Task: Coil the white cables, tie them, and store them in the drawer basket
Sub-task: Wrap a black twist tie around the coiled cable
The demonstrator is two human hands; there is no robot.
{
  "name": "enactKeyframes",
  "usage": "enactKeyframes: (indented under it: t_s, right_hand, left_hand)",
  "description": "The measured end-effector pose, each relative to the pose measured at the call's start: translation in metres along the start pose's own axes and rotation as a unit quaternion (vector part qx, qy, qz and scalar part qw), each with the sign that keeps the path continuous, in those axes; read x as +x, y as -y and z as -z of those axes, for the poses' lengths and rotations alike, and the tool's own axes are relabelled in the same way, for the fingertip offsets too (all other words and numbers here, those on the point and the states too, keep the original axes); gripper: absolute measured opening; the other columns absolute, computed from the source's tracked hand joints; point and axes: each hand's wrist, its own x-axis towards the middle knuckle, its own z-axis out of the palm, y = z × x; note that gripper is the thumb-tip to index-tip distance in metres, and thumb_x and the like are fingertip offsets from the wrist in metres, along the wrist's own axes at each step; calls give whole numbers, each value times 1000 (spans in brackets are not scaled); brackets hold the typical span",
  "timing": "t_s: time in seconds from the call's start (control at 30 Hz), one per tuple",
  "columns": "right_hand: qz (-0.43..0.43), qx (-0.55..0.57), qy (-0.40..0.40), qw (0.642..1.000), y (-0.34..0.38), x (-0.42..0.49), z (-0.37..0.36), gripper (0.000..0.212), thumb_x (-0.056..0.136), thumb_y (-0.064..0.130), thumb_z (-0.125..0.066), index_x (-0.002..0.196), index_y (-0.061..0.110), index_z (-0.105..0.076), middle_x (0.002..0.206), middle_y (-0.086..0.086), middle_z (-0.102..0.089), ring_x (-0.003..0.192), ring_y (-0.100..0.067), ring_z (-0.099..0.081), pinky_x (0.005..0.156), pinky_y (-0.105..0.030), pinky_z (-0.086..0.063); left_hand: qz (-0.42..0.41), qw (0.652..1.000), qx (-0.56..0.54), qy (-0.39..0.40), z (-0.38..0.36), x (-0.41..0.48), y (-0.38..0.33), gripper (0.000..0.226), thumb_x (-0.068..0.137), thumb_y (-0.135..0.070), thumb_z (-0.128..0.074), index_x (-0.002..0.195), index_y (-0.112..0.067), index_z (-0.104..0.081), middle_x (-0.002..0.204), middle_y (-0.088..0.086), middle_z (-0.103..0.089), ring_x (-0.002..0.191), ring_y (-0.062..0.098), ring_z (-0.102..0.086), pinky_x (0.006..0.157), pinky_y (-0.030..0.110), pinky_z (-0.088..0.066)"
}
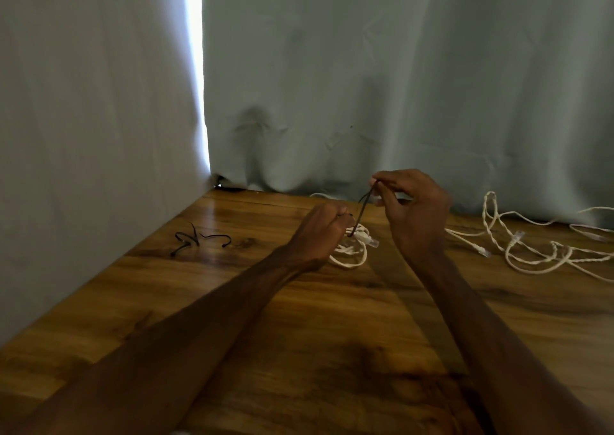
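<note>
Head view: left hand (320,232) is fisted, knuckles up, fingers curled over the top of a small coil of white cable (352,252). The coil sits on the wooden table (299,335), half hidden under that fist. A few loops stick out on the near side and toward the right hand. A clear plug (372,242) pokes out of the bundle, between the two hands.

Right hand (415,212) is raised just above and beyond the coil, thumb and fingertips pinching the upper end of a thin dark tie (362,209). The tie runs taut and slanted from that pinch down to the coil, right beside the left fist. Can't tell whether it goes round the bundle, or whether the left hand also has its other end: too small and blurred. Both forearms are bare, reaching in from the near edge.

Left of the left hand, well apart: more black ties (196,239) in a loose tangle on the table. Right of the right hand: loose white cables (487,207) sprawled uncoiled across the table, some twisted, clear plugs showing.

Beyond both hands, a grey-blue curtain (365,85) hangs down to the table's far edge and along its left side. Bright slit of light (194,69) between two panels, up and left of the hands.
</note>
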Motion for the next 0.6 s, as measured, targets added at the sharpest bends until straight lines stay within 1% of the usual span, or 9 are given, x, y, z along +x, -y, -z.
enactKeyframes:
  t_s: [0.07, 0.13, 0.2, 0.27, 0.33, 0.43, 0.53, 0.6]
  right_hand:
    - [0, 6, 14, 1000, 1, 0, -3, 14, 92, 5, -73, 105, 9, -78, 99, -4, -74, 81, -13, -74, 68, -31, -64]
    - [-27, 17, 44, 999, -3, -1, -6, 14, 93, 5, -72, 104, 9, -79, 96, -3, -76, 79, -14, -75, 70, -31, -64]
    - [-65, 25, 87, 994, -9, -3, -7, 13, 95, 4, -69, 101, 9, -79, 87, -2, -77, 72, -15, -75, 69, -36, -64]
    - [-92, 22, 121, 988, -14, -5, -7, 14, 97, 3, -65, 98, 7, -78, 78, -5, -76, 65, -18, -74, 67, -44, -63]
    - [-110, 14, 146, 983, -16, -5, -7, 15, 98, 5, -64, 97, 7, -78, 74, -5, -75, 63, -19, -73, 66, -46, -63]
    - [-100, -9, 170, 980, -20, -3, -5, 13, 98, 8, -66, 97, 10, -78, 78, 0, -76, 66, -10, -74, 66, -40, -64]
    - [-83, -37, 195, 977, -26, -3, -2, 14, 98, 7, -65, 100, 10, -78, 81, 4, -75, 66, -4, -73, 65, -29, -63]
    - [-75, -55, 207, 974, -28, -2, 0, 14, 98, 7, -66, 101, 9, -79, 80, 4, -75, 65, -2, -72, 64, -24, -61]
  left_hand:
    - [-2, 1000, -4, 11, -1, -2, -4, 27, 92, -33, -47, 69, -20, -49, 68, 0, -48, 66, 19, -48, 65, 46, -42]
    - [-10, 1000, -6, 14, -1, -4, -9, 29, 92, -31, -47, 70, -14, -51, 68, 4, -50, 65, 19, -49, 64, 49, -43]
    - [-21, 1000, -7, 15, 0, -4, -13, 30, 92, -31, -48, 71, -10, -53, 67, 6, -50, 63, 19, -48, 64, 50, -43]
    - [-23, 1000, -8, 20, 0, -6, -15, 30, 92, -31, -47, 72, -11, -54, 66, 7, -50, 63, 19, -48, 63, 50, -43]
    - [-19, 1000, -7, 21, 0, -6, -15, 29, 92, -32, -46, 71, -12, -53, 67, 8, -50, 64, 20, -48, 64, 50, -43]
    - [-5, 1000, -6, 18, 0, -4, -12, 32, 97, -27, -48, 70, -10, -54, 69, 12, -52, 66, 21, -50, 68, 52, -45]
    - [5, 1000, -16, 23, 1, -3, -10, 33, 100, -22, -50, 67, -16, -54, 68, 6, -53, 66, 19, -51, 67, 47, -44]
    - [11, 1000, -15, 25, 0, -2, -9, 33, 99, -23, -50, 69, -13, -57, 70, 8, -55, 68, 20, -52, 69, 51, -45]
